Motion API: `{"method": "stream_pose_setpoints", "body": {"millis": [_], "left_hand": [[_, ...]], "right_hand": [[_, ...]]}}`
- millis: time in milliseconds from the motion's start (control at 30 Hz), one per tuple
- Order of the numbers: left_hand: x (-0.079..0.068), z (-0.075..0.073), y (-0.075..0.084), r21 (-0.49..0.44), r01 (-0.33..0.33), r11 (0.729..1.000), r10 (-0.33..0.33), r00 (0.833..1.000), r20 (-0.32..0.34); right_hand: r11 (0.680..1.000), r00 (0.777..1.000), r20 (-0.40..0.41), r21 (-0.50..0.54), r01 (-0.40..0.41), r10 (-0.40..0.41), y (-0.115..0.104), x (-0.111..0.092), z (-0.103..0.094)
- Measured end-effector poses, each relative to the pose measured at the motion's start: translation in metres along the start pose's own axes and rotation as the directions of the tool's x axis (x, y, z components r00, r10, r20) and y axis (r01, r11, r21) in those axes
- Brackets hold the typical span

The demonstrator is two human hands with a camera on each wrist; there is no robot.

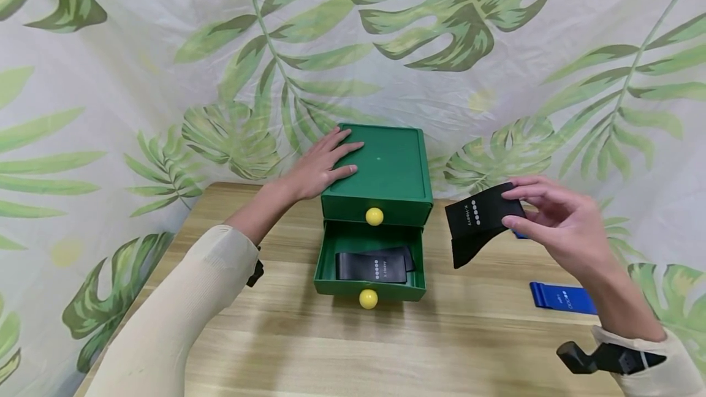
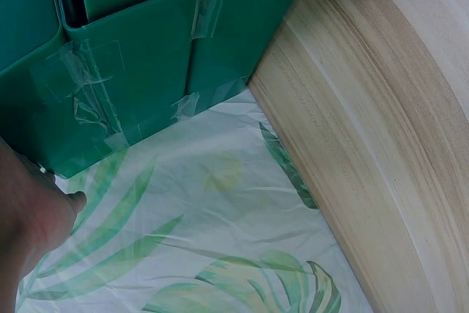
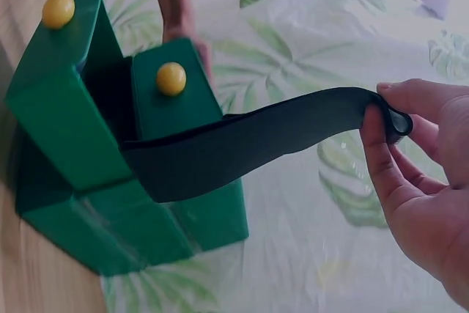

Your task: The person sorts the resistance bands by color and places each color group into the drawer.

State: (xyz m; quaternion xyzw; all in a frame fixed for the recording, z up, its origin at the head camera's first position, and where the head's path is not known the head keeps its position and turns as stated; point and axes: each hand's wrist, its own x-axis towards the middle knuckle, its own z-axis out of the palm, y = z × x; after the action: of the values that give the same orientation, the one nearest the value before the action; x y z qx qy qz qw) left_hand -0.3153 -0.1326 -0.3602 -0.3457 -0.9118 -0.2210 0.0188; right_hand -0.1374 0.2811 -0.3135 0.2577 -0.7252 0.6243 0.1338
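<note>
My left hand [image 1: 318, 167] rests on the top left of a green two-drawer box [image 1: 386, 167], fingers spread over its lid. The box's lower drawer [image 1: 325, 262] is pulled out, its upper one closed; each has a yellow round knob [image 1: 374, 217]. A black resistance band [image 1: 379, 266] marked X-Heavy lies folded in the lower drawer. Right of the box, above the table, my right hand [image 1: 562, 225] pinches another black X-Heavy resistance band [image 1: 485, 216] at one end between thumb and fingers. In the right wrist view this band [image 3: 256, 144] stretches flat and folded away from the fingertips.
A blue resistance band [image 1: 562, 297] marked Light lies on the wooden table [image 1: 265, 336] under my right forearm. A bit of another blue thing [image 1: 520, 235] shows behind the right hand. A leaf-patterned cloth [image 1: 143, 109] hangs close behind the box.
</note>
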Motion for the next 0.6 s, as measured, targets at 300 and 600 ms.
{"method": "stream_pose_setpoints", "body": {"millis": [300, 600], "left_hand": [[-0.002, 0.0, -0.001, 0.004, 0.0, 1.0, 0.0, 1.0, 0.002], [-0.001, -0.001, 0.0, 0.012, -0.008, 1.0, 0.007, 1.0, 0.005]], "right_hand": [[0.997, 0.999, 0.012, 0.063, 0.046, -0.046, -0.014, 0.008, 0.026], [0.994, 0.996, 0.073, 0.103, 0.038, -0.045, -0.019, 0.018, 0.049]]}}
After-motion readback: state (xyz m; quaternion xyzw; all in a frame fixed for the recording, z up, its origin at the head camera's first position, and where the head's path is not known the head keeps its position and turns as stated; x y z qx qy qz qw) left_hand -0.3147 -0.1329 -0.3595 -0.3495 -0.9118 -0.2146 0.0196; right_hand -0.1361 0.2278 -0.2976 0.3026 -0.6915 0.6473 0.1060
